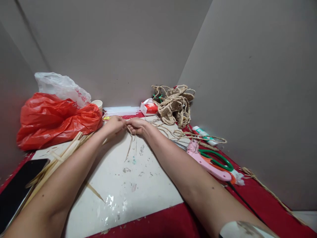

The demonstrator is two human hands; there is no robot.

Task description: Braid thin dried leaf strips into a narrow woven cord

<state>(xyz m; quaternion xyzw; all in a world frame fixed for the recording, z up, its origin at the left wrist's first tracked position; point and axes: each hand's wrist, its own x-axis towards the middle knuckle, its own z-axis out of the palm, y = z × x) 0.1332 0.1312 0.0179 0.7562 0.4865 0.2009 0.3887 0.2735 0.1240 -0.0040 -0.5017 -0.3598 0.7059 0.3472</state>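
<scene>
Both arms reach forward over a stained white board (138,185). My left hand (116,125) is closed, its fingertips pinching the thin tan strand. My right hand (136,125) meets it at the fingertips, also closed on the strand (129,145). Loose ends of this strand hang down from the fingers over the board. Long pale dried strips (71,147) lie beside and partly under my left forearm. Thin braided cord (170,132) trails over the board just right of my right hand.
At the left are a red plastic bag (56,122), a paper cup (97,104) and a phone (17,188). Translucent sticks (121,111) and a tissue pack (149,107) stand behind the hands. Coiled braided rope (174,104), a pink glue gun (208,165) and green-handled scissors (220,155) lie right.
</scene>
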